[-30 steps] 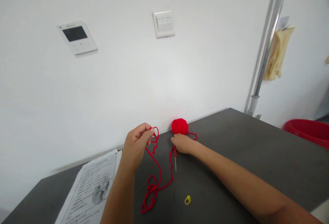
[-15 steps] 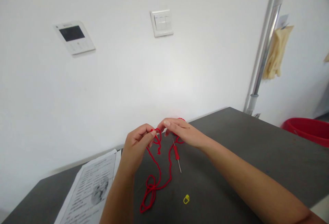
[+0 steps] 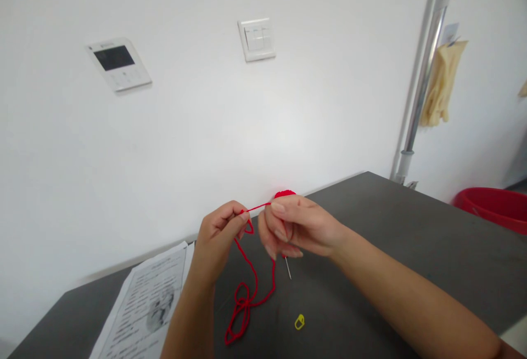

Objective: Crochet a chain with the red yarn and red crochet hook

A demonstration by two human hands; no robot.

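Note:
Red yarn [image 3: 257, 274] runs from my left hand [image 3: 221, 235] down to a loose tangle on the dark table. Between thumb and fingertips, my left hand pinches the yarn, and a small loop hangs just beside it. A short length stretches taut across to my right hand [image 3: 294, 224], whose thumb and index finger grip the strand; its other fingers curl below. Behind the right hand shows the top of a red yarn ball [image 3: 285, 193]. Under that hand, a metal hook [image 3: 288, 268] lies on the table, its red handle mostly hidden. A yellow stitch marker [image 3: 300, 322] lies nearer me.
Printed sheets [image 3: 140, 298] lie on the table [image 3: 370, 227] by my left forearm. The white wall rises behind the far edge. To the right stand a metal pole [image 3: 424, 79] and a red basin [image 3: 489, 208]; yellowish gloves [image 3: 442, 84] hang on the wall.
My right hand has turned and closed on the yarn's end, drawing it taut to the right. The loop at my left hand is smaller. The left hand has barely moved.

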